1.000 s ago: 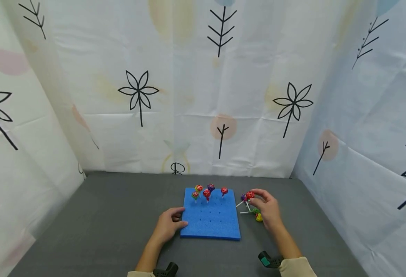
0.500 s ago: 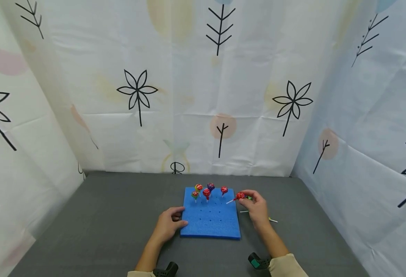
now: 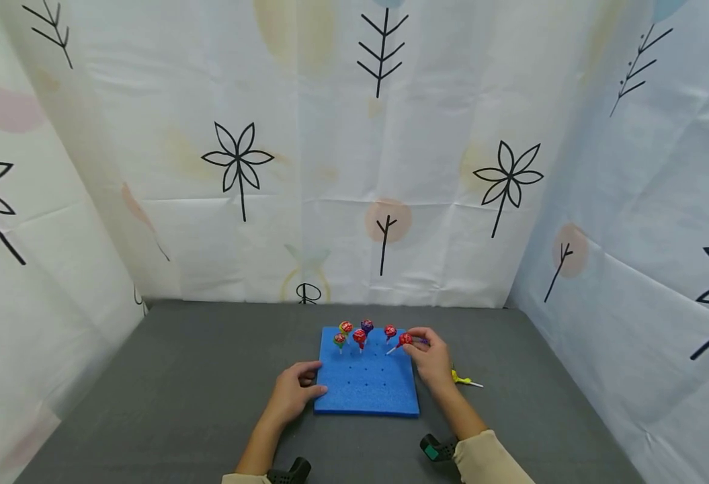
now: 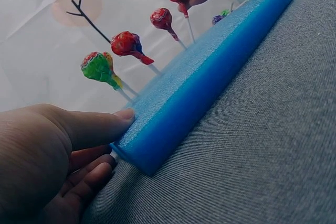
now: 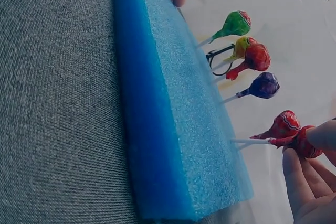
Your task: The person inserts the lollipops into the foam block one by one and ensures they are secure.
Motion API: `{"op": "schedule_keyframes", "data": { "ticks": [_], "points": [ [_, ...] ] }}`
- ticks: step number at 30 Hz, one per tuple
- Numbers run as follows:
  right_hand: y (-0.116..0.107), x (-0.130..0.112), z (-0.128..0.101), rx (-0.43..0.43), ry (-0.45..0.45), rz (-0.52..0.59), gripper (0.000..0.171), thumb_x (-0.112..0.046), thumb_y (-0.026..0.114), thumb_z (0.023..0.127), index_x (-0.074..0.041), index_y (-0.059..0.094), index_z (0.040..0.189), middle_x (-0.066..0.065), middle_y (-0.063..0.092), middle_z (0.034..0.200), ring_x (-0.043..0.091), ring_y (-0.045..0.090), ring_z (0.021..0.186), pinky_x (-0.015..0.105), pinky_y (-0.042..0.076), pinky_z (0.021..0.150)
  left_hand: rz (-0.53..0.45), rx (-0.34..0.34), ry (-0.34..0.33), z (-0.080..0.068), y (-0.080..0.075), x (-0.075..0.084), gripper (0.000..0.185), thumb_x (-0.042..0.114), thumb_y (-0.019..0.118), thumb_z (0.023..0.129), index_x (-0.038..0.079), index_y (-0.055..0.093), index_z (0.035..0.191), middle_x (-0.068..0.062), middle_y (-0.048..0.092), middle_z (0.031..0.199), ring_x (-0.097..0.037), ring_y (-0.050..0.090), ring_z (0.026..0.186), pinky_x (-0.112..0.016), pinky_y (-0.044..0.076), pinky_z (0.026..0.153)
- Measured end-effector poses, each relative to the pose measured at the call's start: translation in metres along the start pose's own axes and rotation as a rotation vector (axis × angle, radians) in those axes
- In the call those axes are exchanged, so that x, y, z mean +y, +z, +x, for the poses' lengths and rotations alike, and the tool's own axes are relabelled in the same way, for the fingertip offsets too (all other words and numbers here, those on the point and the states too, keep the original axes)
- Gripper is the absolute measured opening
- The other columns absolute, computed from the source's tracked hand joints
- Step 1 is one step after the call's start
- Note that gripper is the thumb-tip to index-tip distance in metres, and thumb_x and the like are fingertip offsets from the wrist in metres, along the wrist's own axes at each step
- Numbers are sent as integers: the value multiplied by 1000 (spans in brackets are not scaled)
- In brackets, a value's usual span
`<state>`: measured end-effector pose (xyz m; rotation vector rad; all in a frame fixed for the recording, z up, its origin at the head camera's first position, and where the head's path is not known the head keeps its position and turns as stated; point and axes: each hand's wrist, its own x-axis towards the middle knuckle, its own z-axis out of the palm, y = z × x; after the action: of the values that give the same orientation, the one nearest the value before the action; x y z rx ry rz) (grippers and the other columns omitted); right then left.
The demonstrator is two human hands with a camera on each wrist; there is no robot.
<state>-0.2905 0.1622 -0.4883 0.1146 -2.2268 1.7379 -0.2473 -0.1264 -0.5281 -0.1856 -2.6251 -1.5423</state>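
A blue foam board (image 3: 367, 382) with rows of holes lies on the grey table (image 3: 179, 376). Several wrapped lollipops (image 3: 360, 334) stand in its far rows. My right hand (image 3: 429, 359) pinches a red lollipop (image 3: 405, 339) by its head, the white stick tip at the board's far right part; the right wrist view shows this red lollipop (image 5: 299, 142) with its stick against the foam (image 5: 178, 129). My left hand (image 3: 294, 393) rests against the board's near left edge, and in the left wrist view its thumb (image 4: 100, 127) presses the foam corner (image 4: 157, 140).
A yellow lollipop (image 3: 460, 380) lies on the table right of the board, behind my right wrist. Patterned cloth walls (image 3: 354, 168) close off the back and both sides. Black wrist mounts (image 3: 435, 448) sit near the front edge.
My right hand lifted a red lollipop from the pile at the right and carried it left over the board's far right corner. The left hand stayed put.
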Motion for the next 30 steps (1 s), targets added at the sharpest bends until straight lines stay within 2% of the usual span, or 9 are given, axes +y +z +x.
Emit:
{"op": "schedule_keyframes", "data": {
  "ticks": [3,12,18,25,30],
  "points": [
    [2,0,1,1,-29,-31,25,7,71,84,4,63,107,21,65,106,35,67,99,41,53,82,4,2,1,0,0,0,46,11,81,78,2,66,121,-10,63,108,-23,60,96,-45,50,83],
    [7,1,0,-42,-68,-109,26,5,72,84,-2,64,107,15,66,106,31,68,98,39,54,79,11,2,-14,-1,-2,1,46,13,81,79,3,66,121,-10,63,108,-23,60,96,-45,50,83],
    [11,-2,0,-72,-138,-208,24,0,73,85,-5,65,107,11,67,103,27,67,90,40,55,78,5,11,11,0,-1,-2,45,12,81,79,3,66,120,-9,63,106,-23,60,94,-44,50,83],
    [10,-5,0,-107,-138,-296,21,-4,73,86,-10,69,105,7,68,99,24,65,86,39,55,71,-2,4,35,-1,1,-5,45,13,81,79,2,66,120,-8,63,105,-22,60,94,-43,50,82],
    [10,-6,2,-152,-150,-310,23,-5,73,87,-11,70,110,8,68,103,27,65,89,42,55,73,-8,13,49,-1,0,-4,45,12,81,79,1,66,120,-9,63,105,-23,60,94,-42,50,81]
  ]
}}
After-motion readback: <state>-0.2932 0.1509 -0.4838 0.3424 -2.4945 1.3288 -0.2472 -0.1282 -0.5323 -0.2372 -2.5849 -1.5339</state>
